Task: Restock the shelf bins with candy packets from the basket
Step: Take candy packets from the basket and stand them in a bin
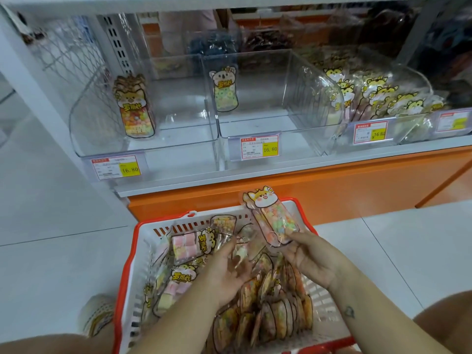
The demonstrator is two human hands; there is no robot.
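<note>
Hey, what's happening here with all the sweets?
A person is restocking. Their right hand pinches a candy packet above the red basket, while the left hand is down among the packets there; blur hides its grip. The left bin and middle bin are nearly empty.
</note>
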